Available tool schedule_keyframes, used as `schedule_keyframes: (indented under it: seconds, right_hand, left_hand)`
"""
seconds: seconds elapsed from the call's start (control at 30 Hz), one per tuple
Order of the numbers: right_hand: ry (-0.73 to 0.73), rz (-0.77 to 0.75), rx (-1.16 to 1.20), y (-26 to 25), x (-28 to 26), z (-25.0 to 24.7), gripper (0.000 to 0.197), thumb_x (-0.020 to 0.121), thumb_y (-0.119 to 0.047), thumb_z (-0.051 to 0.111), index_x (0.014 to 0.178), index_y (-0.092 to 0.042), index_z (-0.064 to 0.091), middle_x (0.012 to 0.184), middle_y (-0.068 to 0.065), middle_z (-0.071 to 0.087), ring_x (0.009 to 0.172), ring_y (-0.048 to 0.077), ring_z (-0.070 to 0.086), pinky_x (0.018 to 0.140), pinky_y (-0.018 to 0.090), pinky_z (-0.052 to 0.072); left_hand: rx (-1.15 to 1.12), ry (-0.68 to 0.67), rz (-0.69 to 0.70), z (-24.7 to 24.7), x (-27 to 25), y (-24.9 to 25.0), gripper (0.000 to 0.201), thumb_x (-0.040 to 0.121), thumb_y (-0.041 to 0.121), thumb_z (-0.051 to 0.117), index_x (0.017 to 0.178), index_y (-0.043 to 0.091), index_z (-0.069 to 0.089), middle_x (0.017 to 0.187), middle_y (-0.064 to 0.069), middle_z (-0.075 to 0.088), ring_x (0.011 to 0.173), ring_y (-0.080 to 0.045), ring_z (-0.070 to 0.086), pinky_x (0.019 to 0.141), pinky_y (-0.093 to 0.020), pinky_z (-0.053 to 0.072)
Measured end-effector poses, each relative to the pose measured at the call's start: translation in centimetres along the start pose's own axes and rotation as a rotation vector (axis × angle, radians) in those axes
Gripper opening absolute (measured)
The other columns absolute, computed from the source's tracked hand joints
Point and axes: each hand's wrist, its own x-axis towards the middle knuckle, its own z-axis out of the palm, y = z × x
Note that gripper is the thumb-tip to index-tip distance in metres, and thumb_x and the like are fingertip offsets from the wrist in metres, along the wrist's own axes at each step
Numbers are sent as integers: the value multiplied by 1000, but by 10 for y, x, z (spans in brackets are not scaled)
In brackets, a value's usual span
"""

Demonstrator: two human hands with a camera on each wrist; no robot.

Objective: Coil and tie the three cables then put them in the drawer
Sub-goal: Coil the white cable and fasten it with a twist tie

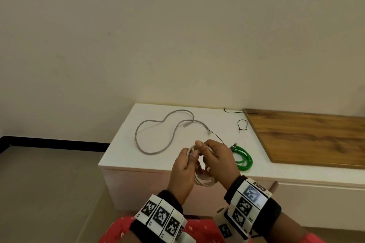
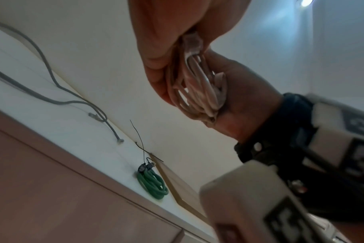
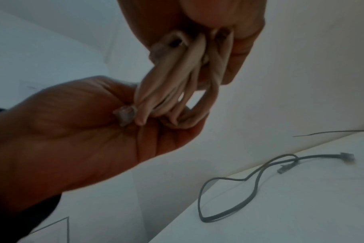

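Both hands hold a cream-white cable [image 1: 204,181] wound into a coil, above the front edge of the white cabinet [image 1: 126,150]. My left hand [image 1: 190,157] grips the coil's left side, where a clear plug [image 3: 126,114] shows at its fingers. My right hand [image 1: 203,149] pinches the top strands [image 3: 189,54] between thumb and fingers. A loose grey cable [image 1: 158,130] sprawls on the cabinet top. A green cable [image 1: 244,159] lies coiled to the right of my hands. The same coil of white cable [image 2: 197,78] fills both wrist views.
A looped black tie [image 1: 242,124] and a straight one [image 1: 237,112] lie near the back wall. A thin black tie [image 1: 215,136] runs behind my right hand. A wooden board [image 1: 308,136] covers the cabinet's right part. The pinkish drawer front [image 1: 138,185] is below.
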Motion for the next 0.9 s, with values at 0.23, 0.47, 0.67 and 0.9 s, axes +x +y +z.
schedule_keyframes:
  seconds: [0.23, 0.47, 0.67, 0.9]
  right_hand:
    - [-247, 239, 68, 47, 57, -46, 22, 92, -24, 51, 77, -10, 58, 68, 2, 59, 63, 13, 57, 62, 24, 49]
    - [-260, 472, -668, 143, 148, -117, 24, 91, -9, 48, 105, 4, 62, 104, 17, 65, 93, 27, 59, 84, 35, 50]
    - [-285, 518, -941, 210, 198, -129, 29, 90, -10, 50, 118, -8, 54, 125, 15, 57, 115, 29, 53, 93, 30, 41]
    - [-292, 461, -1073, 238, 233, -115, 31, 90, -10, 51, 120, -11, 50, 123, 17, 58, 110, 32, 55, 88, 34, 44]
  left_hand:
    - [166, 38, 10, -10, 45, -20, 18, 95, 17, 40, 80, 15, 49, 57, 1, 46, 47, 2, 47, 69, -43, 50]
    - [201, 55, -19, -14, 84, -49, 19, 95, 17, 40, 78, 17, 47, 58, 1, 45, 49, 2, 48, 71, -41, 50]
    - [235, 73, 4, -15, 109, -87, 20, 94, 17, 40, 76, 19, 48, 59, -1, 46, 53, -1, 51, 59, -14, 45]
    - [211, 67, -21, -17, 115, -107, 21, 94, 11, 42, 74, 14, 49, 55, 3, 49, 52, 1, 54, 54, -6, 40]
